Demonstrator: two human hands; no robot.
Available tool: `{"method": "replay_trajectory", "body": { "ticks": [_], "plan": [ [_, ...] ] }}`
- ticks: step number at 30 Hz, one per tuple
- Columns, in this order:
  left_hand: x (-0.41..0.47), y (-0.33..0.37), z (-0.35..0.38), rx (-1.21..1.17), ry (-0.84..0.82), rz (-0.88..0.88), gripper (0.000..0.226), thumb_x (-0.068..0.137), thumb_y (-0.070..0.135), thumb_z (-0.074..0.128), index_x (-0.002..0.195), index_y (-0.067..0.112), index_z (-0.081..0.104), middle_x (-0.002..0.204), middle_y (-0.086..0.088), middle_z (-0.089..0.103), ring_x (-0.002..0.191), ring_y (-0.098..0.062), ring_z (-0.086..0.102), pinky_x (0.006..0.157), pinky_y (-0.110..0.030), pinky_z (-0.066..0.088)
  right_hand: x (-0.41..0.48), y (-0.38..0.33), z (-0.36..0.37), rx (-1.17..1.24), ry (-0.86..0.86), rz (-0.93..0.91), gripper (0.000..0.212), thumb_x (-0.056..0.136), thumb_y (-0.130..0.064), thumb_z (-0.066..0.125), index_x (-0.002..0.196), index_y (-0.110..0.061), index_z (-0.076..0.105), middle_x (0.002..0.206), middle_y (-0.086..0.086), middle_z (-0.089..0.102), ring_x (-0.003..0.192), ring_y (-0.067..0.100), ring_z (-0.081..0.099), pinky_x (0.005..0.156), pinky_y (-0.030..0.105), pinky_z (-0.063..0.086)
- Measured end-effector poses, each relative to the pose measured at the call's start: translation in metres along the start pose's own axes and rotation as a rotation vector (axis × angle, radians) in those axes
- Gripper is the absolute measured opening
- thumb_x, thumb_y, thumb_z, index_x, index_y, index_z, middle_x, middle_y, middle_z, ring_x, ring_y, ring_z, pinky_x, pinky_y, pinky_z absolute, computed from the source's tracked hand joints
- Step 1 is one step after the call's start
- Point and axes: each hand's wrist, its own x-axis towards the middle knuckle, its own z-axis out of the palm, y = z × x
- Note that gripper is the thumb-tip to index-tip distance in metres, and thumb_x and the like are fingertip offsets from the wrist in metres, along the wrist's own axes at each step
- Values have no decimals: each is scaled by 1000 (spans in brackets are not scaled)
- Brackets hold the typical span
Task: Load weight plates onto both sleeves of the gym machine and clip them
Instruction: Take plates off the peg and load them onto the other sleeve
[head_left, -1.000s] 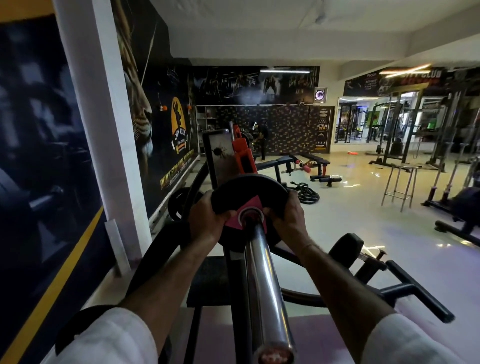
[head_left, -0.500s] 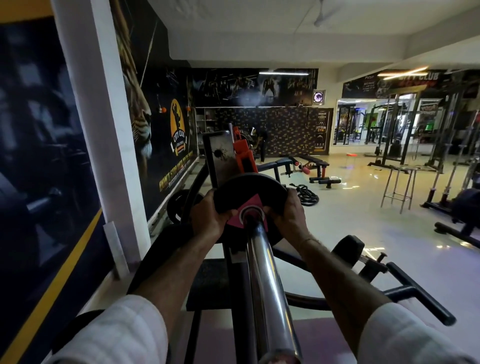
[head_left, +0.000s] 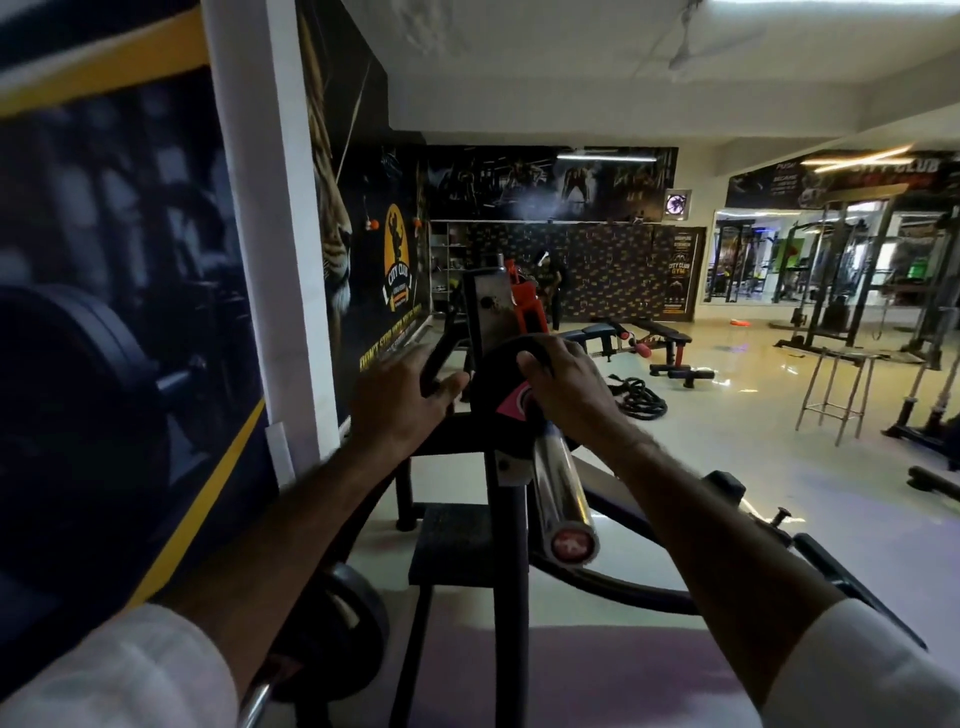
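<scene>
A black weight plate (head_left: 497, 375) with a pink mark sits far up the chrome sleeve (head_left: 558, 483) of the gym machine, against the black frame. My right hand (head_left: 566, 396) grips the plate's upper right rim. My left hand (head_left: 401, 401) is off the plate, just left of it, with its fingers curled next to a thin black frame bar (head_left: 440, 347); blur hides whether it holds that bar. The sleeve's red end cap (head_left: 571, 544) points toward me. I see no clip on the sleeve.
Another black plate (head_left: 358, 618) sits low at the left on a second chrome bar (head_left: 254, 701). A wall with posters runs close along the left. Benches (head_left: 641, 338), a coiled rope (head_left: 638, 399), a metal stool (head_left: 839, 395), racks and a distant person (head_left: 550, 275) stand on the open floor.
My left hand came off the plate's left rim and moved left. The plate slid farther up the sleeve. My view pulled back and tilted, so the sleeve's end cap shows.
</scene>
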Motion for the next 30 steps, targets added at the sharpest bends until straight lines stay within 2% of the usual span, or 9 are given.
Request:
{"method": "replay_trajectory", "body": {
  "ticks": [5,10,12,16,20,22,26,28,30],
  "plan": [
    [-30,-47,-43,13,23,-17,66,88,59,62,137,17,58,136,-7,63,125,-27,58,101,-39,48,-26,-61,31,0,-50,-20,49,103,-52,40,147,-30,43,148,6,48,134,27,47,100,41,43],
    [-67,-121,-76,82,12,-40,67,88,65,52,132,15,61,128,-8,68,119,-30,62,98,-41,51,-63,-105,108,12,-58,-39,47,105,-51,38,146,-30,43,149,3,47,133,26,46,88,33,34],
    [-86,-157,-85,83,-22,-63,72,86,68,46,132,14,60,127,-9,68,119,-31,61,97,-41,50,-83,-120,151,28,-59,-40,47,105,-51,38,146,-30,45,149,2,47,134,25,45,88,32,35],
    [-131,-244,-101,96,-85,-112,65,89,62,53,133,15,59,127,-8,67,118,-28,61,96,-37,49,-127,-156,244,37,-70,-5,48,105,-49,39,147,-26,46,149,4,47,133,26,46,94,38,43],
    [-176,-327,-103,107,-183,-151,57,90,62,55,126,18,61,111,-3,71,105,-27,64,81,-37,50,-162,-181,326,30,-144,69,46,105,-49,39,144,-25,47,146,5,48,132,28,48,96,41,44],
    [-193,-357,-102,101,-225,-193,54,92,59,54,131,22,59,122,0,69,114,-26,61,84,-37,49,-172,-186,357,46,-163,93,43,105,-47,40,140,-24,49,143,8,50,130,31,49,96,42,44],
    [-209,-409,-86,60,-337,-258,65,94,58,53,143,15,51,140,-5,59,131,-26,53,103,-38,46,-179,-184,407,36,-169,154,40,105,-42,42,140,-23,49,141,8,51,129,30,48,92,37,43],
    [-209,-430,-73,14,-371,-289,67,94,58,53,144,14,50,140,-7,60,131,-28,52,103,-39,45,-179,-177,433,44,-195,161,44,104,-46,41,142,-25,46,143,7,51,131,30,49,99,45,49],
    [-208,-450,-59,8,-411,-331,70,94,61,50,147,15,46,143,-6,57,134,-29,50,102,-41,44,-177,-165,462,59,-221,194,51,100,-55,37,146,-32,41,144,5,50,130,30,52,97,52,53]
  ]
}}
